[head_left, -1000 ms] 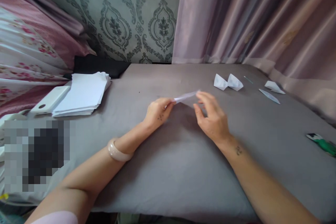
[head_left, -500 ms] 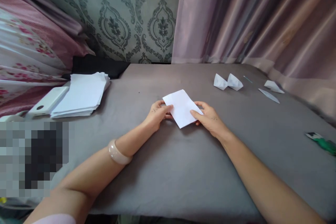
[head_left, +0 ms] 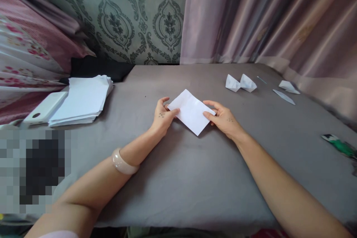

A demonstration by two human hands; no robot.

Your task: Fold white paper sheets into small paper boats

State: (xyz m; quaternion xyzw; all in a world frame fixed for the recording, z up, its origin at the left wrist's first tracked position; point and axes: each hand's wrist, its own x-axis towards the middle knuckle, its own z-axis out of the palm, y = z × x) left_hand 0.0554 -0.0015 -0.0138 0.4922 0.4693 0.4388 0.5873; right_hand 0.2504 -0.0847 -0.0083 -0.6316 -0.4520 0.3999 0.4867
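A white sheet of paper (head_left: 192,112), four-sided and turned cornerwise, is held just above the grey cloth between both hands. My left hand (head_left: 164,115) pinches its left corner, thumb on top and fingers partly hidden beneath. At the opposite corner my right hand (head_left: 221,117) grips the sheet the same way, with the index finger along the upper edge. Farther back on the right stand two folded white paper shapes (head_left: 232,83), side by side. Whether the sheet is folded in layers I cannot tell.
On the left lie a stack of white paper (head_left: 80,96) and a white device (head_left: 47,107). To the right are another folded paper piece (head_left: 289,87), a flat pointed paper piece (head_left: 283,97), a thin stick (head_left: 261,80) and a green-handled tool (head_left: 338,145). Grey cloth (head_left: 173,186) covers the table.
The paper has been turned between my hands and now looks wider from side to side. My left hand has shifted slightly left. The whole view has moved a little.
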